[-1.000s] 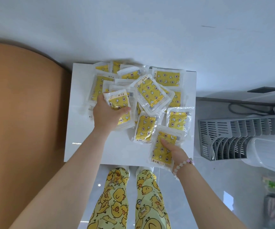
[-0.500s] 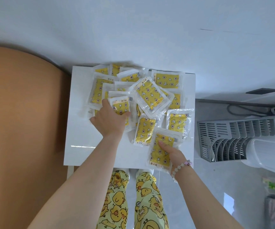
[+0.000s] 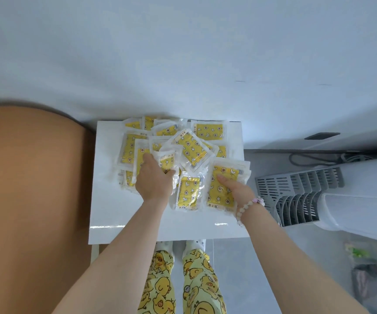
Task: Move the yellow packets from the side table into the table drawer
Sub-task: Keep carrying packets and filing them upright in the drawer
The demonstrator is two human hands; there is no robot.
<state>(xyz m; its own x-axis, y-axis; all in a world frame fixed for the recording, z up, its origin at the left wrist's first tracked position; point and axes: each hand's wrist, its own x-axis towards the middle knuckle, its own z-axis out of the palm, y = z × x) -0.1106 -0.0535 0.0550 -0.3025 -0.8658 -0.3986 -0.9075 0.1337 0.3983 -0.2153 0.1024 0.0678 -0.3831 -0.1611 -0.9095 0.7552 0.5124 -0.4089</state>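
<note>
Both arms reach forward over the white surface (image 3: 115, 214). The right hand (image 3: 237, 192) pinches a yellow packet (image 3: 222, 186) at the near right. The left hand (image 3: 154, 179) holds several packets (image 3: 168, 158) in a closed grip, at the pile (image 3: 189, 147).

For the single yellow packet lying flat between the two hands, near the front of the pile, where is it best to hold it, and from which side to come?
Probably by its near short edge, coming from the front of the white side table. That packet lies flat and lengthwise toward the person; its near end rests on bare tabletop, while other packets overlap its far end. The left hand and right hand flank it.
</note>
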